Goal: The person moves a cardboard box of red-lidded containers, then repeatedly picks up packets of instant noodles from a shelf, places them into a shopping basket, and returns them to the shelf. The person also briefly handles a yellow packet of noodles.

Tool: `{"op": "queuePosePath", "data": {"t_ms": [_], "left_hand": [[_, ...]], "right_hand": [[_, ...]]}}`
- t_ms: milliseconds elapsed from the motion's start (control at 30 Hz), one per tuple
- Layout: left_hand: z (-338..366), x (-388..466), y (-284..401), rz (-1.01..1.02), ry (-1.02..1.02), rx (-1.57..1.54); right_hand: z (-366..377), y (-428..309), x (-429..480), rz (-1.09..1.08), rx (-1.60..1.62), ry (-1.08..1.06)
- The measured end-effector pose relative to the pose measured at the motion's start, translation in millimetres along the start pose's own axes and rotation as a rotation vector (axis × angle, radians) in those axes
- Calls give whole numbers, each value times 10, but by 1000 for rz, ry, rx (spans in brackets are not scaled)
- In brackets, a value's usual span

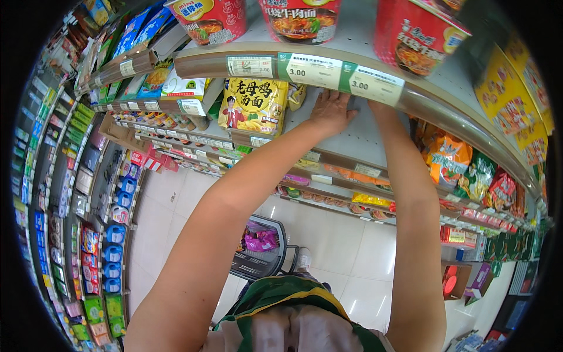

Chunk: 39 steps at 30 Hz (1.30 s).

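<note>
Both arms reach into a grey metal shelf (363, 136) below a shelf edge with price tags. My left hand (332, 112) lies palm down on the bare shelf surface, its fingertips partly under the upper edge and nothing seen in it. Only the wrist and back edge of my right hand (379, 105) show; its fingers are hidden behind the price tags (374, 83). To the left of my left hand stands a yellow packet of instant noodles (254, 105), with another yellow packet (296, 96) partly seen behind it. Orange snack bags (448, 154) lie right of my right forearm.
Red instant noodle tubs (300, 22) stand on the shelf above. A black and grey basket (264, 264) holding purple packets (261, 237) is on the tiled floor beside a white shoe (304, 258). Blue detergent bottles (113, 254) line shelves at the left; an open carton (455, 281) is at right.
</note>
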<state>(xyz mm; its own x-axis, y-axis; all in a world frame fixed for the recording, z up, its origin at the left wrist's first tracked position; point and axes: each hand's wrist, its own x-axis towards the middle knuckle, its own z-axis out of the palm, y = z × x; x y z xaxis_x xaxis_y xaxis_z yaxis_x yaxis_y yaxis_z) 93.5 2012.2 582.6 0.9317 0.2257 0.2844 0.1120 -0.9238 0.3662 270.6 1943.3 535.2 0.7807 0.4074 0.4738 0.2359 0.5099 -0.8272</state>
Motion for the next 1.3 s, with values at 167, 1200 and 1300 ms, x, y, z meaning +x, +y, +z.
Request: {"op": "queuePosePath", "data": {"t_ms": [167, 1200, 1300], "left_hand": [[35, 317, -115, -32, -159, -17], [69, -2269, -842, -387, 296, -478], [106, -1979, -1079, -322, 336, -407]], "right_hand": [[-63, 152, 193, 21, -190, 12], [977, -994, -2553, 325, -692, -350], [1026, -492, -2706, 515, -725, -139]]}}
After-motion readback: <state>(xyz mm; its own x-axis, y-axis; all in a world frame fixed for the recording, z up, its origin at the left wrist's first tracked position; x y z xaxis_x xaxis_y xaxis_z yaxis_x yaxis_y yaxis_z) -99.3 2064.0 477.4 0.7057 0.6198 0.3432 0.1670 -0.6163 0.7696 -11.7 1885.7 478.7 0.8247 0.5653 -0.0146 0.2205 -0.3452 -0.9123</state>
